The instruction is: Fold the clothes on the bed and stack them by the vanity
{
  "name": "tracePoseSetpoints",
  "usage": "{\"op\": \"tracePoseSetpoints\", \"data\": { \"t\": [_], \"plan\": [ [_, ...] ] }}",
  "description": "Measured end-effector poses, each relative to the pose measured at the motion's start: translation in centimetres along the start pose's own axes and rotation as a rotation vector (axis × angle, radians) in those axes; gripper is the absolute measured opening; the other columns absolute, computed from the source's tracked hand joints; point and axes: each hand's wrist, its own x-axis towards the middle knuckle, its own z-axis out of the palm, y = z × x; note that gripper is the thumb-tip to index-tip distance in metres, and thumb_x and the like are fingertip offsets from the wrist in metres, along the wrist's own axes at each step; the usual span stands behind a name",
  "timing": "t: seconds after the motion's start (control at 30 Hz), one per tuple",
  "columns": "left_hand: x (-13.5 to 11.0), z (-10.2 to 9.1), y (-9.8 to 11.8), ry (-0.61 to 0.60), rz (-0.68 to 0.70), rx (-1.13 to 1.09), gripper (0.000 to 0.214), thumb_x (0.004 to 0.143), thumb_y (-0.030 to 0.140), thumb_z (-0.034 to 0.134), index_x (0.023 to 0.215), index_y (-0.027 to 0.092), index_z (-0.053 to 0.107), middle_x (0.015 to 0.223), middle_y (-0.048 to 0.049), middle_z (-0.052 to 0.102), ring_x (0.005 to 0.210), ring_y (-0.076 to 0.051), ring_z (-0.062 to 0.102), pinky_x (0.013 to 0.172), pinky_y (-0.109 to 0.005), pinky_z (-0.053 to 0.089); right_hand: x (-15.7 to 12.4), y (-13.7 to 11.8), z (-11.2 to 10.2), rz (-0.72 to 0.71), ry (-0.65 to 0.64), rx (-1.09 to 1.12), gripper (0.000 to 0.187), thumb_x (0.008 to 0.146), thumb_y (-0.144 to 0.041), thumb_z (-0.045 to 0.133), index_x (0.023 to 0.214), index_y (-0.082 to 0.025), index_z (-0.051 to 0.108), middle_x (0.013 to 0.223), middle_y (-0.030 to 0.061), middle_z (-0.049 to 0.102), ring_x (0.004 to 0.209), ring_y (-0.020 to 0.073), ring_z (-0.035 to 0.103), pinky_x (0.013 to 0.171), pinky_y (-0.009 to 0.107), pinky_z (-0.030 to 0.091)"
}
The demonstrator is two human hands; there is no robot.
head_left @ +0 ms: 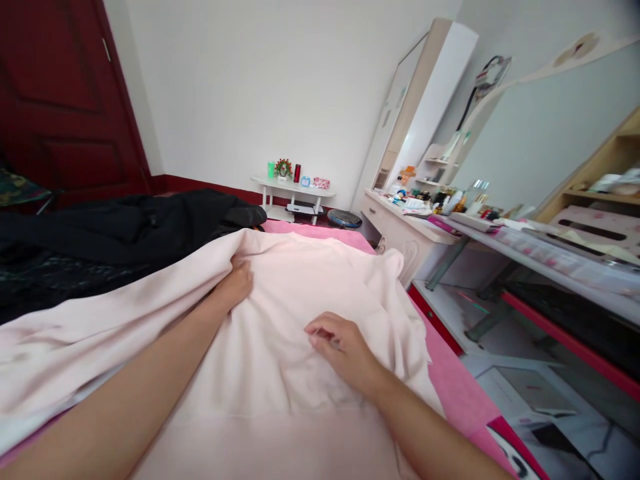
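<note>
A pale pink long-sleeved top (pixel 300 287) lies spread over the bed, its sleeve stretching to the left and its wide ribbed hem nearest me. My left hand (pixel 241 281) is closed on the cloth where the sleeve joins the body; folds partly cover its fingers. Over the middle of the top, right of centre, my right hand (pixel 337 343) is curled, thumb and forefinger tips close together. Whether anything small sits between them I cannot make out. Creases run through the fabric below and beside this hand.
Black clothing (pixel 125 227) is heaped at the left. Under the top is a pink bed cover (pixel 455 380). A cluttered dressing table (pixel 400 213) and a glass-topped desk (pixel 530 257) stand at the right. A small white stand (pixel 295 187) is by the far wall.
</note>
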Motion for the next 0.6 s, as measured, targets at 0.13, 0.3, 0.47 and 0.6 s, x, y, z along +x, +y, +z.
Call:
{"op": "tracePoseSetpoints", "data": {
  "t": [0.13, 0.3, 0.47, 0.6],
  "plan": [
    [-0.2, 0.4, 0.4, 0.033, -0.015, 0.124, 0.036, 0.089, 0.025, 0.038, 0.113, 0.004, 0.055, 0.126, -0.0253, 0.048, 0.124, -0.036, 0.039, 0.106, -0.05, 0.023, -0.1, 2.0, -6.1, 0.097, 0.384, -0.233, 0.018, 0.084, -0.022, 0.047, 0.089, -0.02, 0.064, 0.088, 0.0041, 0.066, 0.083, 0.0169, 0.06, 0.079, 0.03, 0.045],
    [-1.1, -0.4, 1.6, 0.046, 0.086, 0.231, 0.038, 0.091, 0.033, 0.041, 0.116, 0.009, 0.057, 0.121, -0.0211, 0.055, 0.126, -0.034, 0.038, 0.107, -0.048, 0.022, -0.6, 8.1, -12.2, 0.248, 0.313, -0.677, 0.045, 0.074, -0.023, 0.055, 0.118, -0.021, 0.058, 0.115, 0.0089, 0.06, 0.104, 0.023, 0.056, 0.091, 0.037, 0.042],
    [-2.0, -1.3, 2.8, -0.11, 0.168, 0.166, 0.047, 0.093, 0.045, 0.036, 0.133, 0.023, 0.047, 0.142, -0.0122, 0.04, 0.133, -0.028, 0.032, 0.108, -0.045, 0.02, -1.6, 10.3, -14.3, 0.412, -0.076, -0.808, 0.04, 0.067, -0.006, 0.046, 0.093, -0.022, 0.07, 0.093, 0.0057, 0.07, 0.089, 0.02, 0.064, 0.081, 0.03, 0.044],
    [-2.3, -1.7, 3.2, -0.206, 0.142, 0.142, 0.052, 0.093, 0.048, 0.034, 0.139, 0.024, 0.04, 0.148, -0.0129, 0.032, 0.137, -0.029, 0.025, 0.108, -0.048, 0.017, -0.6, 8.1, -16.5, 0.656, -0.198, -0.972, 0.026, 0.063, -0.009, 0.051, 0.069, -0.025, 0.071, 0.074, 0.005, 0.069, 0.072, 0.0226, 0.064, 0.062, 0.031, 0.041]
  ]
}}
